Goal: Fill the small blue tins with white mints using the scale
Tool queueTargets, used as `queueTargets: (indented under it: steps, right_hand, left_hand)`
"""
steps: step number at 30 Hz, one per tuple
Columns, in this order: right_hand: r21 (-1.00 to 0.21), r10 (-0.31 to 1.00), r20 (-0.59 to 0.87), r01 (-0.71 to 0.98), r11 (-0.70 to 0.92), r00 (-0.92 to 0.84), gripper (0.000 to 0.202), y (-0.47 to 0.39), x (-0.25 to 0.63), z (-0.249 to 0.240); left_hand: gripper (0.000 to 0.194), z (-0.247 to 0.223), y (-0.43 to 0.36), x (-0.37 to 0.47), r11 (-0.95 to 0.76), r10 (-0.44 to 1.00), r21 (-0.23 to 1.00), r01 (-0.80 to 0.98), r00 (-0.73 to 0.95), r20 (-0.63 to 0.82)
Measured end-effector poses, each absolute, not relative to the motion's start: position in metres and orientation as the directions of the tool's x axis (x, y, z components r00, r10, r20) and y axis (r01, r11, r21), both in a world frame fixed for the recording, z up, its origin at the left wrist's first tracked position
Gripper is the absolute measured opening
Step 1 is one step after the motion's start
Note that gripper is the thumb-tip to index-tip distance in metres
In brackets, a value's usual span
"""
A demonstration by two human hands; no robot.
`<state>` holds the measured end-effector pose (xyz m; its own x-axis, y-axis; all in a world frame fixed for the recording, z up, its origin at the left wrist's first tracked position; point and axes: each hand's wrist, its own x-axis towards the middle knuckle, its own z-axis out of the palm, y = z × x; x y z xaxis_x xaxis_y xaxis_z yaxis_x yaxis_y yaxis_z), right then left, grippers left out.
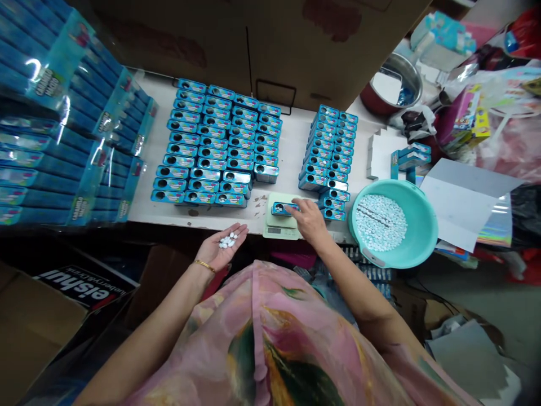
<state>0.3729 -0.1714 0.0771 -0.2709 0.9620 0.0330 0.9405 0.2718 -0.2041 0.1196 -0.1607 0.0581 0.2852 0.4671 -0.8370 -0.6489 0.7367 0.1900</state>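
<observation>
My left hand (216,254) is palm up with several small white candies (228,241) resting in its slightly cupped palm. A blue tin (278,208) with a dark round opening lies on a pale green digital scale (291,232); some white shows inside the opening. My right hand (311,223) is over the scale's right side, its fingers bent onto the right end of that tin. Whether the fingertips carry any candies is hidden. To the right, a turquoise basin (428,225) contains many white candies (380,223) and a dark, spiral-like strip.
Rows of blue tins (212,152) stand left of the scale, and a smaller group (318,160) stands right of it. Wrapped blue packs (80,146) are stacked far left. A cardboard wall (203,39) borders the back. A metal pot (412,79) and papers (460,197) lie right.
</observation>
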Motion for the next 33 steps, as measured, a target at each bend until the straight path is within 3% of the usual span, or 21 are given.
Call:
queueTargets:
  steps: [9, 15, 20, 25, 30, 33]
  right_hand:
    - [-0.538, 0.979, 0.189, 0.842, 0.04, 0.074, 0.03, -0.211, 0.39, 0.075]
    - [-0.661, 0.939, 0.189, 0.745, -0.095, 0.287, 0.026, -0.219, 0.397, 0.064]
    - [-0.713, 0.969, 0.105, 0.696, -0.084, 0.224, 0.04, -0.212, 0.391, 0.055]
    - [-0.688, 0.992, 0.073, 0.726, -0.021, 0.098, 0.051, -0.198, 0.385, 0.05]
    - [-0.646, 0.996, 0.081, 0.763, 0.016, 0.048, 0.049, -0.187, 0.381, 0.056]
    - [-0.641, 0.994, 0.11, 0.764, 0.065, 0.008, 0.036, -0.189, 0.367, 0.068]
  left_hand:
    - [0.03, 0.053, -0.177, 0.115, 0.763, 0.441, 0.149, -0.629, 0.338, -0.832]
    - [0.03, 0.05, -0.184, 0.115, 0.785, 0.422, 0.122, -0.607, 0.381, -0.822]
    - [0.031, 0.047, -0.184, 0.116, 0.783, 0.42, 0.125, -0.61, 0.369, -0.829]
    - [0.032, 0.041, -0.179, 0.119, 0.788, 0.397, 0.118, -0.604, 0.353, -0.847]
    - [0.033, 0.044, -0.175, 0.124, 0.787, 0.39, 0.124, -0.604, 0.333, -0.859]
    - [0.033, 0.051, -0.173, 0.132, 0.802, 0.398, 0.118, -0.586, 0.376, -0.837]
